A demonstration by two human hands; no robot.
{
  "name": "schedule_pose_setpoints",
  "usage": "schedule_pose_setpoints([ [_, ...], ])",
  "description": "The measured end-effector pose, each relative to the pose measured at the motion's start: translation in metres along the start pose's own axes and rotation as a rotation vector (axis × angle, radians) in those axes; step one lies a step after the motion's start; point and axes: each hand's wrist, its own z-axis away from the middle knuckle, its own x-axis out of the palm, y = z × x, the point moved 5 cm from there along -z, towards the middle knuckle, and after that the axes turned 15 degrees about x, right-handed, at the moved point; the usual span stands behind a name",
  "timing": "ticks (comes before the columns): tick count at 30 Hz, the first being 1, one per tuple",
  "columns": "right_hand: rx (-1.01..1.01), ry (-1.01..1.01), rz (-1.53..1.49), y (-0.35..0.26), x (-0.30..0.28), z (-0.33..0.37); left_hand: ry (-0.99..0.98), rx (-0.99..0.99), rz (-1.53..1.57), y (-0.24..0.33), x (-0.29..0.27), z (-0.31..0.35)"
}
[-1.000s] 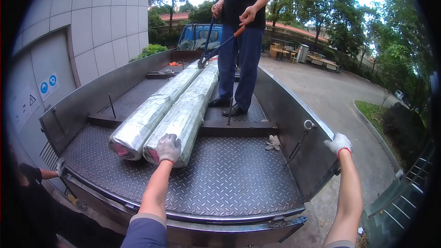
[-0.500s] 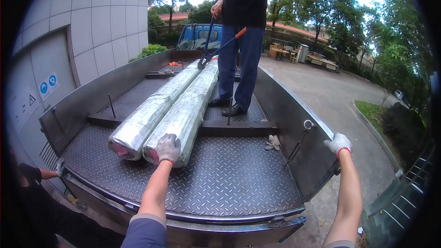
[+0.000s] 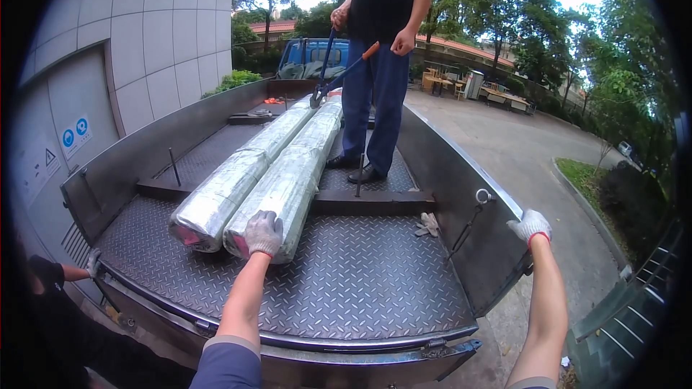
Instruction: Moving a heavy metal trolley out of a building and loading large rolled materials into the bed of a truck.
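Note:
Two long bundles wrapped in shiny, clear plastic lie side by side on a truck bed [image 3: 375, 281] of dark tread plate. My left hand [image 3: 264, 233], in a pale knitted glove, is on the near end of the right bundle [image 3: 295, 166], its fingers bent against the wrap. The left bundle [image 3: 231, 194] lies just beside it. To the right, my gloved right hand [image 3: 531, 226] is closed over the top edge of the bed's side panel [image 3: 461, 173]. Its fingertips are partly hidden behind that edge.
A person [image 3: 382, 65] stands in the bed holding long-handled bolt cutters [image 3: 328, 79], jaws at the bundles' far part. Another person's gloved hand [image 3: 94, 263] is at the bed's left corner. A crossbeam [image 3: 375, 202], an upright rod [image 3: 360, 173] and loose gloves [image 3: 427, 225] lie ahead.
The standing person's free hand has dropped from chest height to beside the orange cutter grip. That grip has shifted slightly left. My hands stay where they were.

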Motion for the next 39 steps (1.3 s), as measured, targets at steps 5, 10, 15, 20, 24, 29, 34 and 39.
schedule_pose_setpoints([
  [5, 0.004, -0.030, 0.023, -0.003, -0.004, 0.001, 0.003, -0.007, -0.004, -0.002, -0.001, -0.001],
  [10, 0.009, -0.019, 0.010, -0.003, -0.003, 0.003, 0.002, -0.013, -0.005, -0.002, -0.001, 0.000],
  [15, 0.012, -0.017, 0.005, -0.002, 0.003, 0.001, 0.006, -0.007, -0.005, -0.002, 0.001, 0.001],
  [20, 0.014, -0.041, 0.028, -0.003, 0.003, 0.001, 0.013, -0.002, -0.006, -0.002, 0.001, 0.001],
  [24, 0.015, -0.046, 0.025, -0.004, -0.004, 0.006, -0.007, -0.012, -0.003, -0.004, -0.002, 0.002],
  [29, 0.015, -0.049, 0.041, 0.008, -0.011, 0.014, -0.034, -0.019, 0.011, 0.004, -0.013, 0.010],
  [34, 0.003, -0.042, 0.044, 0.004, -0.004, 0.011, -0.025, -0.010, 0.025, 0.002, -0.008, 0.012],
  [39, -0.043, -0.006, 0.031, -0.008, 0.011, 0.005, -0.022, -0.003, 0.004, -0.006, 0.011, 0.013],
])
